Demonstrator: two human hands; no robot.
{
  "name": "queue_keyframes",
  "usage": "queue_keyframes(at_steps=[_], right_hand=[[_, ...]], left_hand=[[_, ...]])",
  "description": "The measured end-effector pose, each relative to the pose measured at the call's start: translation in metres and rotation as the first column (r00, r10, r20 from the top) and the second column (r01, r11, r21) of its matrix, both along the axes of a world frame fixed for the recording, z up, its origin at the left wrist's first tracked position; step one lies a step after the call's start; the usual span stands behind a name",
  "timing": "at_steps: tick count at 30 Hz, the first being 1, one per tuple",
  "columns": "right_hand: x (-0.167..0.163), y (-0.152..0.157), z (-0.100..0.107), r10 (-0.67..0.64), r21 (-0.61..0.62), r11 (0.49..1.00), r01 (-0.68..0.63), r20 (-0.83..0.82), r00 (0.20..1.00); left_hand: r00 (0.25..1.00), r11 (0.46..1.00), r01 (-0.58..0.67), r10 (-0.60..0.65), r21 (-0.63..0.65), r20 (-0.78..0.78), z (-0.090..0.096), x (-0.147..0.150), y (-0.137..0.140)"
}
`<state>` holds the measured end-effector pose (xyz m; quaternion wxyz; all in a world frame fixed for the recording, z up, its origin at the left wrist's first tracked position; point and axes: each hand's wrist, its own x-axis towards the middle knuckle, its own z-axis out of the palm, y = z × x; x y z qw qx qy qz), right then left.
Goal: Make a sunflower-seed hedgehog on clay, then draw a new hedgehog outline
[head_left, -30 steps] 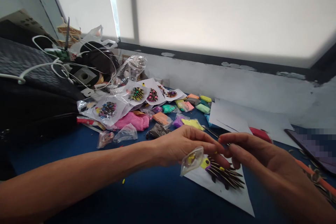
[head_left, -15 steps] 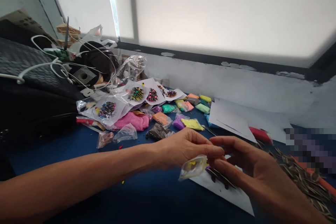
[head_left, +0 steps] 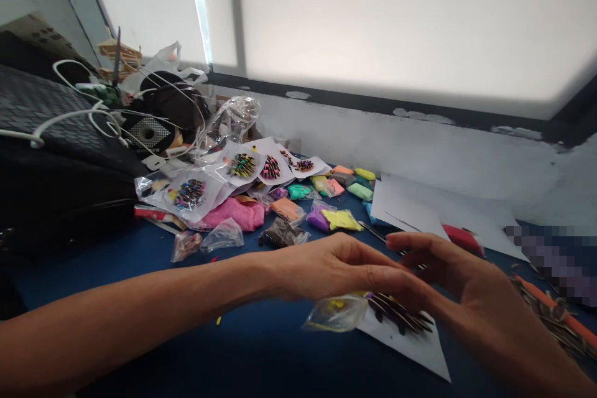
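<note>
Pale blinds [head_left: 396, 25] glow above a blue surface [head_left: 186, 348], over which a person's two bare hands meet. Palm down with fingers bent, the left hand [head_left: 321, 267] has hold of a clear bag [head_left: 347, 318] that hangs below it, yellow bits [head_left: 336, 305] inside. Its fingers overlap the right hand [head_left: 459, 277], which is half open and curved; whether the right pinches anything cannot be told. Beneath the hands, a dark, spiky figure [head_left: 394, 312] lies on white paper [head_left: 415, 348], partly covered by the left hand. Beyond the left hand sit a yellow packet [head_left: 342, 220], a purple packet [head_left: 317, 217] and a dark packet [head_left: 283, 234], with a pink cloth [head_left: 236, 214] farther left. White sheets [head_left: 403, 204] lie beyond the right hand; to its right, an orange rod [head_left: 581, 328] rests among narrow seeds [head_left: 550, 326].
</note>
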<state>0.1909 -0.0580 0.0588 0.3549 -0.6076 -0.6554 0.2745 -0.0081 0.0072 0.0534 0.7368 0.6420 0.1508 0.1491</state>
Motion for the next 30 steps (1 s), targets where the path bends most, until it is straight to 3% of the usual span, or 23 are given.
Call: queue_keyframes(at_steps=[3, 7, 11, 15, 20, 25, 30], right_hand=[[0.001, 0.001, -0.002, 0.007, 0.021, 1.0, -0.007, 0.01, 1.0], [-0.006, -0.002, -0.002, 0.02, 0.037, 0.999, -0.021, 0.037, 0.999], [-0.009, -0.004, 0.002, -0.027, 0.129, 0.991, 0.021, 0.047, 0.999], [-0.003, -0.002, 0.004, 0.046, 0.297, 0.948, -0.113, 0.223, 0.974], [0.007, -0.001, 0.001, 0.054, 0.392, 0.889, -0.237, 0.425, 0.903], [0.029, 0.007, 0.003, 0.122, 0.271, 0.92, -0.285, 0.492, 0.862], [0.041, 0.013, 0.002, 0.172, 0.027, 0.973, -0.228, 0.575, 0.8]], left_hand=[[0.997, 0.998, -0.063, 0.063, -0.007, -0.053, 0.003, -0.001, 0.001], [0.995, 0.999, -0.039, 0.04, 0.012, -0.091, -0.003, 0.0, 0.001], [0.995, 0.993, -0.086, 0.081, -0.077, -0.066, -0.006, 0.004, 0.001], [0.993, 0.979, -0.112, 0.104, -0.172, -0.055, 0.001, 0.005, 0.001], [0.984, 0.975, -0.164, 0.151, -0.149, -0.097, -0.001, 0.003, 0.005], [0.999, 1.0, -0.023, 0.023, 0.006, -0.041, -0.013, 0.001, 0.011], [0.971, 0.971, 0.158, -0.119, 0.181, -0.208, -0.017, 0.0, 0.009]])
